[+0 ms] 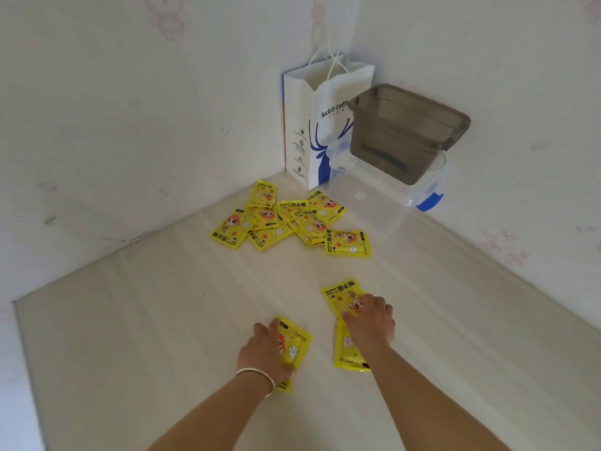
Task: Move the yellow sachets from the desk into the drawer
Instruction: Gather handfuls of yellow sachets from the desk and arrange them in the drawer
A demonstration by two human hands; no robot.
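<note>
Here, in the head view, both hands are down on the pale desk (130, 320) gathering sachets near its front. The left hand (265, 348), a thin bangle at its wrist, lies over one yellow sachet (297, 345) with fingers curled onto it, apparently taking hold. The right hand (370, 323) rests on two more: its fingertips sit on the upper sachet (340, 292) and its palm covers part of the lower sachet (344, 353); whether it presses them flat or pinches an edge I cannot tell, as the fingers hide the contact. So the step in hand looks like collection, not yet transfer. The drawer is not in view at all, so the next move likely calls for lifting these three off the surface without letting them slide, then carrying them toward wherever the drawer opens, probably below the front edge. Farther back, near the corner, lies the loose pile of sachets (292, 219), overlapping one another; I count about eight or nine there, though the overlaps make that uncertain. That gives three under the hands and roughly a dozen in all. Behind the pile stand one white paper bag (312, 125), one smoky grey tub (406, 131) and one clear lidded box (383, 196) beneath it.
</note>
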